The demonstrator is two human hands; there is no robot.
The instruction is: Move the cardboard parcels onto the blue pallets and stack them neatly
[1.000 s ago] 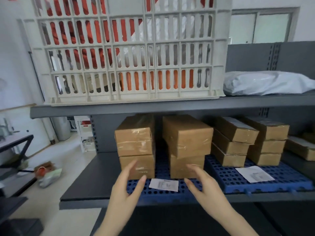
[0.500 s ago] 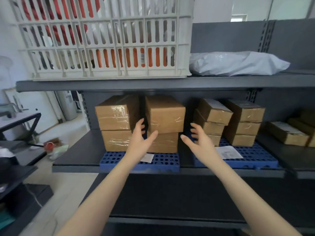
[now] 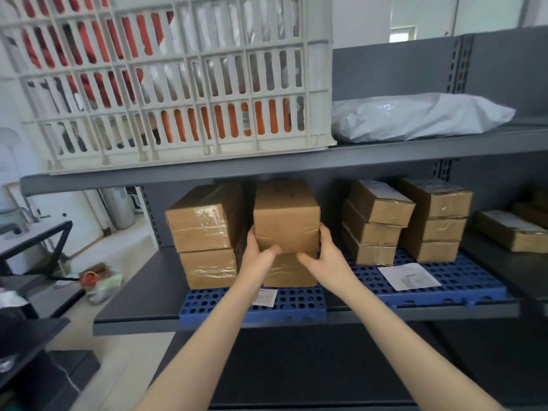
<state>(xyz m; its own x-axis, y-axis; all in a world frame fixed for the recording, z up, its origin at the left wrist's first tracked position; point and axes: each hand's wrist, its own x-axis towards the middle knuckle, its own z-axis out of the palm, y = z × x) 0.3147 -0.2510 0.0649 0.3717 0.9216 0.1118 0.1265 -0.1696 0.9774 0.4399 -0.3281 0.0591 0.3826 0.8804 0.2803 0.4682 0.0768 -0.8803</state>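
Note:
On the middle shelf a blue pallet carries two stacks of two cardboard parcels each. My left hand and my right hand clasp the lower sides of the top parcel of the right stack. It rests on the bottom parcel. The left stack stands close beside it. A second blue pallet to the right holds two stacks of three smaller parcels, one stack uneven, the other stack straighter.
More parcels lie off the pallets at the shelf's right end. Paper slips lie on both pallets. The upper shelf edge hangs just above the stacks, bearing a white slatted crate and a grey mailer bag. A dark table stands left.
The hands went from hovering open in front of the pallet to gripping both sides of the top parcel of the right stack. The view has drawn back from the shelf.

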